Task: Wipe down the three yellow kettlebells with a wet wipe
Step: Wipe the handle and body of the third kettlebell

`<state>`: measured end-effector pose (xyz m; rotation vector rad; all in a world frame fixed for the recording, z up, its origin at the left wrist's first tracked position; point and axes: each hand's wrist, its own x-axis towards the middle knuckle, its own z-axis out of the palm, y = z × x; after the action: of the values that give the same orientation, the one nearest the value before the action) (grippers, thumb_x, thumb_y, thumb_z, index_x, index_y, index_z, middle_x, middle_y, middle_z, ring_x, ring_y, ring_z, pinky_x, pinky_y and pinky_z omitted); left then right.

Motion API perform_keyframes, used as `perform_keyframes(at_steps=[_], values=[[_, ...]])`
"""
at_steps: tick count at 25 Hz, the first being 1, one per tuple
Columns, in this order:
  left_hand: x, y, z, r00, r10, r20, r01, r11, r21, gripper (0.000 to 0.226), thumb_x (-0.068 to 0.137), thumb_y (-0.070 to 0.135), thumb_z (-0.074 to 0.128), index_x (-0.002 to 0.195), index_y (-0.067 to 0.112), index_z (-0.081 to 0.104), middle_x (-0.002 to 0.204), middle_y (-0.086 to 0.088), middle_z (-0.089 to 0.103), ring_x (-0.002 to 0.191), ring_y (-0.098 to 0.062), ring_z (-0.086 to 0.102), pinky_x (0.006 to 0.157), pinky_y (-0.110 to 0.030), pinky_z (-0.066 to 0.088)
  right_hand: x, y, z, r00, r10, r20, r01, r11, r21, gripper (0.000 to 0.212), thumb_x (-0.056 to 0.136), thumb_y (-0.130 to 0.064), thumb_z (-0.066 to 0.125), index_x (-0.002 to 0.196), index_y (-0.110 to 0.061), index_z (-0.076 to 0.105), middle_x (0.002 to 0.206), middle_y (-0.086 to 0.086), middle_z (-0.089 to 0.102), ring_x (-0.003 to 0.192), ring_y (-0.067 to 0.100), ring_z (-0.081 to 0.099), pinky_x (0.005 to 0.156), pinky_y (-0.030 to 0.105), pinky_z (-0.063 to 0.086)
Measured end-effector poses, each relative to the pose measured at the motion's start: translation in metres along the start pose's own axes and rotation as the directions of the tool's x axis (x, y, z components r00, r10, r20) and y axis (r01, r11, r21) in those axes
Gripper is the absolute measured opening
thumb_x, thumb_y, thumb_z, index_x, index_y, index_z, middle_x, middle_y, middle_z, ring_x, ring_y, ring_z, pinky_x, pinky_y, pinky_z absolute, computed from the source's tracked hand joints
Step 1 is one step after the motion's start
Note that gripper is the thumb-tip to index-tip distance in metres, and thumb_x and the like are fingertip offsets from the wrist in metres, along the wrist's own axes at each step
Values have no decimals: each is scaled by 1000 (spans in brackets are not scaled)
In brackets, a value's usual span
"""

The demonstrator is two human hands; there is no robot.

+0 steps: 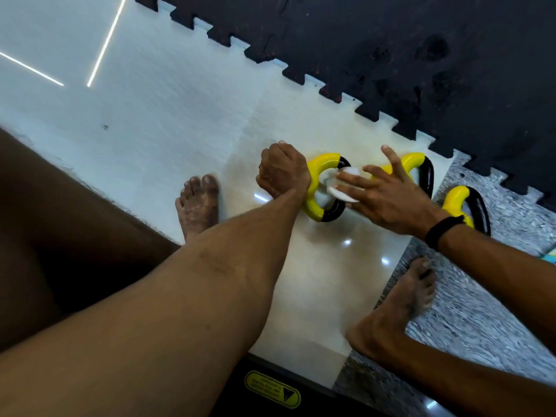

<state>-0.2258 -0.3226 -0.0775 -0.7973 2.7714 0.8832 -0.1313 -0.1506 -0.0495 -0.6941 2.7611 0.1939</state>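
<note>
Yellow-and-black kettlebells, 3 in number, stand in a row on the pale floor (180, 121) beside the dark mat (421, 55). Left hand (282, 173) has its fingers clamped on the nearest kettlebell (316, 188) handle. Right hand (388, 194), fingers spread apart, presses the white wet wipe (341, 192) flat against that kettlebell. Second kettlebell (412, 164) and third kettlebell (458, 200) stand just beyond.

Three yellow-and-black kettlebells are sitting in a row on the floor: near kettlebell (313, 188), middle kettlebell (413, 164), far kettlebell (457, 203); a white wet wipe (340, 191) is pressing against the near one.
</note>
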Motion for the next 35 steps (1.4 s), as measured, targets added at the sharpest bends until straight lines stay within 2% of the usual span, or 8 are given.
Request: perform_keyframes(at_steps=[8,11,13,15,18,24,29,35], values=[[-2,-1,1,999,33,-17,-33,999,-27,36,98,26,39,85,2,64,95,-15,65,90,-36,59,71,-37,39,18,7,0,994,-110,0,110,993,50,51,100,-48,18,141,-34,45,136,-4,58,117,35,56,109,60,23],[1,-2,1,1000,30,-5,-30,1000,-8,37,98,27,38,84,4,63,95,-13,65,89,-35,60,72,-37,39,8,7,-6,991,74,-109,-24,916,401,44,102,-45,32,117,-19,64,109,-1,68,105,31,59,99,46,34],[0,-3,2,999,42,4,-42,999,6,37,98,27,37,85,4,63,96,-13,65,90,-35,59,72,-37,39,9,-5,-18,851,506,-142,-269,651,710,43,101,-41,40,83,-11,64,77,3,63,83,27,60,80,37,44],[0,-4,2,998,58,6,-58,998,12,37,98,27,37,86,4,64,97,-14,66,91,-36,60,73,-37,40,24,-21,-31,456,885,95,-378,96,921,41,100,-38,46,69,-16,60,57,-4,53,60,12,52,64,27,43],[0,-2,1,998,57,0,-57,998,15,37,98,27,37,87,4,64,97,-13,66,91,-36,60,73,-37,40,53,-43,-48,106,858,503,-190,-479,857,45,97,-36,52,54,-23,52,50,-5,49,50,9,43,60,25,35],[1,-5,2,998,60,18,-60,998,-7,38,98,27,36,82,5,63,93,-12,66,88,-33,59,75,-36,39,75,-71,-58,34,981,193,-366,-167,916,39,92,-37,47,94,-10,75,99,12,67,91,24,57,77,28,41],[1,-3,1,998,62,23,-63,998,8,39,98,27,36,87,3,64,97,-14,66,91,-35,59,77,-37,39,79,-94,-50,-70,906,417,-568,-380,730,29,90,-28,55,81,-4,70,83,20,64,81,38,58,60,31,33],[0,-3,0,997,72,37,-72,997,4,38,98,27,35,84,5,63,95,-12,65,89,-33,59,75,-36,38,106,-95,-72,-74,543,837,-10,-839,543,27,91,-31,57,85,-9,71,73,3,64,73,22,58,71,27,46]])
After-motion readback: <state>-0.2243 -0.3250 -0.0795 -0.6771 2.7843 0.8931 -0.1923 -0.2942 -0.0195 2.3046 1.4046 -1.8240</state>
